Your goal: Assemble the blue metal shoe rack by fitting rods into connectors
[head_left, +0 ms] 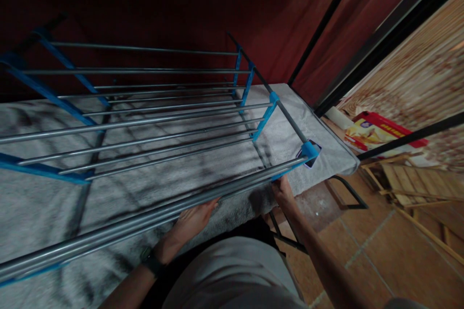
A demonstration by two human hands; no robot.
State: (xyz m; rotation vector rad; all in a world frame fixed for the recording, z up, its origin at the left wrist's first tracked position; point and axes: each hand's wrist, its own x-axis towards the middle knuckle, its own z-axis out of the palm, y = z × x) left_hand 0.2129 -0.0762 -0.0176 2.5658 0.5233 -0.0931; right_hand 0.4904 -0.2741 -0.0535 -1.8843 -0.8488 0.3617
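Note:
A shoe rack (163, 119) of grey metal tubes, blue plastic brackets and dark side bars lies across a grey fleece cover. At the rack's near right corner, my right hand (282, 190) is closed around the underside of a blue bracket (286, 172); the tubes partly hide its fingers. My left hand (195, 219) is beneath the middle of the nearest tubes (155, 210), touching or very close to them. Its thumb side points right, and the tubes cover the other fingers, so its grip is unclear. A dark watch (152, 261) is on the left wrist.
A phone (314, 153) lies on the grey cover (293, 106), partly behind the corner bracket. Dark metal posts (326, 21) rise at the right. Beyond them are a red and yellow box (379, 130) and slatted wooden pieces (420, 181) near the tiled floor (384, 251).

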